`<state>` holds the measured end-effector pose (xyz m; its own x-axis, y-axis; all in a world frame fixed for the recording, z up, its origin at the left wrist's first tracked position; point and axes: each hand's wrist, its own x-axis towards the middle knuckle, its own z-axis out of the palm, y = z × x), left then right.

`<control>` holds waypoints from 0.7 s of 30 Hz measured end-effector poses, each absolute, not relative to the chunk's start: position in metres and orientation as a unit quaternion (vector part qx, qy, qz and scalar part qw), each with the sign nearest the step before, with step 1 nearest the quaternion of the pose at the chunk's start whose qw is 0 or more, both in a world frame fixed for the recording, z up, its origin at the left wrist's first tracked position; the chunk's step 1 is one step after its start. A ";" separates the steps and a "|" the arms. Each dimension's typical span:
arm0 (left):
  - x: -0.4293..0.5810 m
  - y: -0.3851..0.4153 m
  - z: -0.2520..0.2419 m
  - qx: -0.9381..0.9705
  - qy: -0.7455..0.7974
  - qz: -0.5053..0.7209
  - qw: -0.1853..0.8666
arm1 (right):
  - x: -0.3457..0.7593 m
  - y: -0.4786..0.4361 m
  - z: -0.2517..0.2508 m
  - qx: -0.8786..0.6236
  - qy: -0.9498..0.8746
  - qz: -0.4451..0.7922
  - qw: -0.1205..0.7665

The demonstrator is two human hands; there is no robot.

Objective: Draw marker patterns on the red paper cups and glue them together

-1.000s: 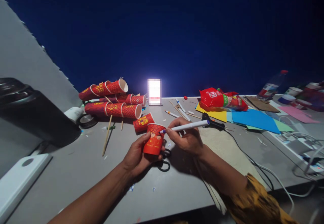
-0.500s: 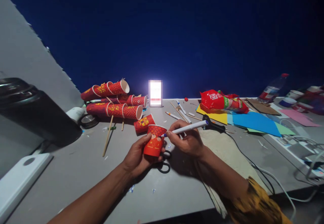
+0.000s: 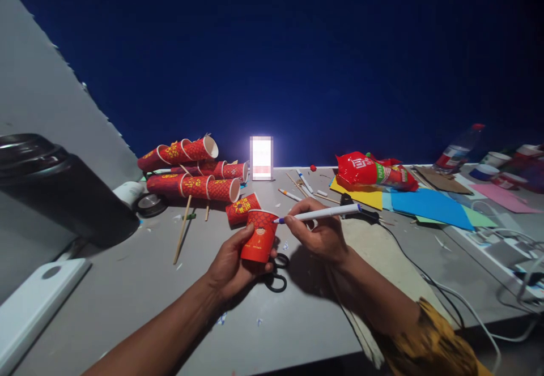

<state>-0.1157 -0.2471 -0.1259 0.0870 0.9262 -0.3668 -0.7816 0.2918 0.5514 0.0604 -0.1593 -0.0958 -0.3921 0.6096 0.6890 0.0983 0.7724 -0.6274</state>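
Note:
My left hand [image 3: 233, 263] is wrapped round a red paper cup [image 3: 259, 237] with gold print, its white rim tilted up. In my right hand [image 3: 318, 231] is a white marker pen [image 3: 327, 213] with a blue-purple tip, pinched between the fingers. The tip is at the cup's right side near the rim; whether it touches cannot be made out. Just behind the held cup lies another red paper cup [image 3: 241, 209] on its side. Under my left fingers show the black handles of scissors [image 3: 277, 282]; their blades are hidden.
Stacked red cups [image 3: 191, 186] with wooden sticks lie back left, beside a large black flask [image 3: 63, 189]. Loose markers [image 3: 305, 181] are behind my right hand. A red plastic bag [image 3: 361, 171], coloured paper [image 3: 429, 205], a beige cloth [image 3: 382, 257] and cables occupy the right.
The pen in my right hand has shifted slightly right and up, and lies flatter. The cup has turned a little in my left hand, so its print appears different.

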 end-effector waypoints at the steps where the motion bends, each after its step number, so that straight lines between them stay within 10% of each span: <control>1: -0.116 -0.247 -0.127 0.109 0.333 0.584 0.733 | 0.060 -0.160 -0.097 -0.219 -0.797 0.258 0.501; 21: -0.115 -0.247 -0.128 0.120 0.330 0.576 0.738 | 0.058 -0.162 -0.096 -0.219 -0.809 0.284 0.466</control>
